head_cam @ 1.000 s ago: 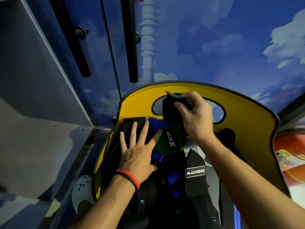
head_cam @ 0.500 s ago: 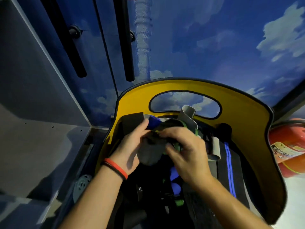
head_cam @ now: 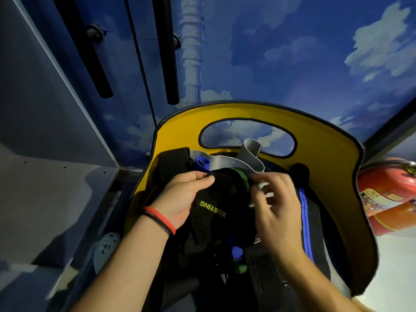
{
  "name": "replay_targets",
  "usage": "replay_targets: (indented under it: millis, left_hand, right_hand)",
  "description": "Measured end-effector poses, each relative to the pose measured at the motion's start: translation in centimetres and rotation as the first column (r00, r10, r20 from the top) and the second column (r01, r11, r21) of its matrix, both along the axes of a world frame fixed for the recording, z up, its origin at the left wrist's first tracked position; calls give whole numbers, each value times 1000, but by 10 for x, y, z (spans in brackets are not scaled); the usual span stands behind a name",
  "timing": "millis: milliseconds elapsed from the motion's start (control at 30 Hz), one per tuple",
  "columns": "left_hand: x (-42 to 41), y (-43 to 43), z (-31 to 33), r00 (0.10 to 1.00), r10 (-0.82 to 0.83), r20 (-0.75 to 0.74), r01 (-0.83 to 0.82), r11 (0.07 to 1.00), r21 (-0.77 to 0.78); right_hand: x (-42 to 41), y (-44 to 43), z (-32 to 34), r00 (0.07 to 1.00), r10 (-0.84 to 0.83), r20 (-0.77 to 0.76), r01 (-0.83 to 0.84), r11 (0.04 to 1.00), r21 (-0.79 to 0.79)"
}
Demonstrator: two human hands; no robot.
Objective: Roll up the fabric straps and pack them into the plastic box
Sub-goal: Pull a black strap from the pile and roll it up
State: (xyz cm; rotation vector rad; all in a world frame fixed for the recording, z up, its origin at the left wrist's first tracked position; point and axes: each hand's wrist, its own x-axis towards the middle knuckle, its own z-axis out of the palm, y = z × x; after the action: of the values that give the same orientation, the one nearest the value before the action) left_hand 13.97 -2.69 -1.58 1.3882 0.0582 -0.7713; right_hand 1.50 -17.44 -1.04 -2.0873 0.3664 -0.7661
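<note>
Matt black cloth strap (head_cam: 221,199) (yellow lettering stitched on); smooth yellow bin wall (head_cam: 319,154); glossy red extinguisher (head_cam: 387,190)

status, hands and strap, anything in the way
Left hand grips black fabric strap with yellow lettering. Right hand at its green end, grip blurred. Grey elastic band, blue roll behind it in yellow plastic box.

Black strap (head_cam: 217,199) lettered XUEYING, its top curled, over the yellow box (head_cam: 326,158).
</note>
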Motion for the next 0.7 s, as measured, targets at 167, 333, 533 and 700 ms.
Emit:
replay_targets:
  millis: [167, 333, 533, 700]
  left_hand:
    - [-3, 0, 4, 1000, -9, 28, 10, 999, -36]
    - [0, 2, 9, 985, 7, 175, -4, 1000, -19]
    - [8, 5, 31, 984, 145, 104, -108, 947, -302]
    - [3, -1, 32, 986, 138, 95, -92, 920, -381]
  right_hand:
    - [27, -21, -5, 958, -42, -282, 41, 999, -11]
    - [41, -29, -17, 961, -153, -230, 143, 988, -59]
    - [57, -33, -41, 957, -161, -240, 157, 987, -36]
    - [66, -38, -36, 955, -156, -251, 143, 987, -72]
